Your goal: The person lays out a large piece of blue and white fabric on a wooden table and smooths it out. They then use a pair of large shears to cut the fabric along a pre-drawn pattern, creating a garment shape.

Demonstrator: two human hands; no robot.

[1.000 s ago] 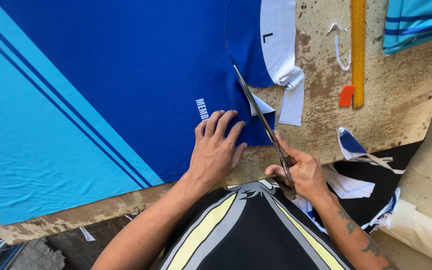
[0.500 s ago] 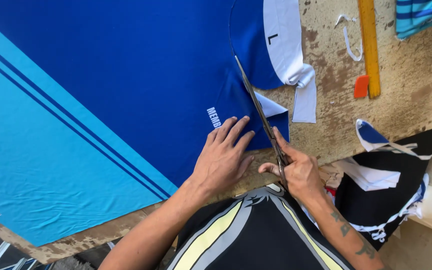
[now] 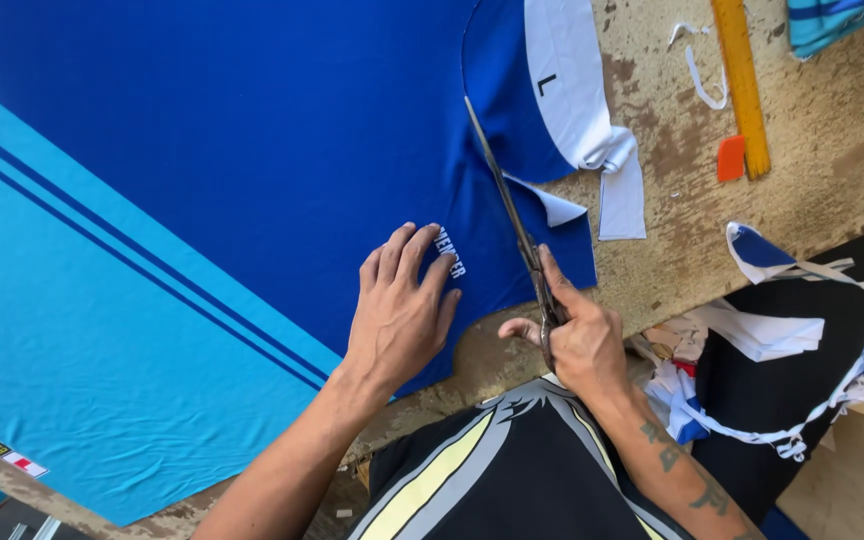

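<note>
1. Near the front edge of the worn table (image 3: 832,130), the right hand (image 3: 577,340) is closed around the handles of long scissors (image 3: 507,205), index finger stretched along the blades.
2. From that grip the blades run away and slightly left, their long axis slanting to a tip well into the dark blue fabric (image 3: 252,130), close to a curved cut line near the far edge of the view.
3. The left hand (image 3: 397,315) grips nothing; it lies flat, fingers spread, on the blue fabric just left of the blades, touching the cloth but apart from the scissors.
4. Right of the blades, the strip of blue ends in a white-edged piece (image 3: 572,90) with a loose white flap hanging onto bare table.
5. To the left the cloth spreads wide into a light blue panel (image 3: 82,380) with dark stripes.
6. Far right lie a yellow ruler (image 3: 742,85) and an orange chalk piece (image 3: 730,158), well apart from the blades; fabric scraps (image 3: 782,260) pile off the table's right edge.
</note>
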